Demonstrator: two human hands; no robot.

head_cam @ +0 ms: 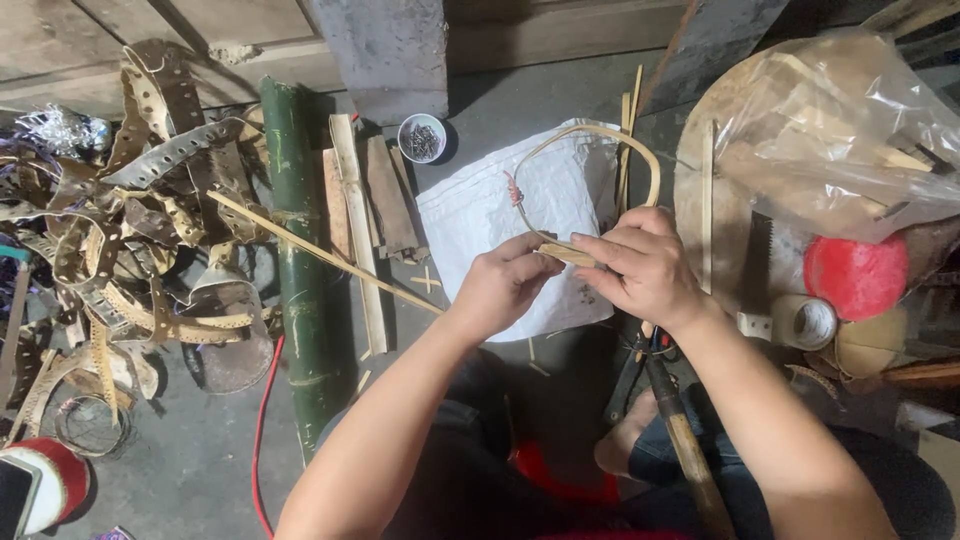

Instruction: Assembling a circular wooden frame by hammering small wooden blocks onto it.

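A thin bamboo strip bent into a hoop (640,150) stands up in front of me, with a red tie (515,188) on its left side. My left hand (500,285) pinches the hoop's lower ends from the left. Gripping the same joint from the right, over a short flat bamboo piece (568,254), is my right hand (645,265). Both hands meet above a white woven sack (480,210) on the floor.
A green bamboo pole (300,280) lies on the floor at the left, beside split bamboo slats (355,220) and a heap of perforated strips (150,200). A small bowl of nails (422,138) stands behind. A round wooden block (700,200), a plastic bag (840,130), a red lid (855,275), a tape roll (805,322) and a wooden-handled tool (685,440) are on the right.
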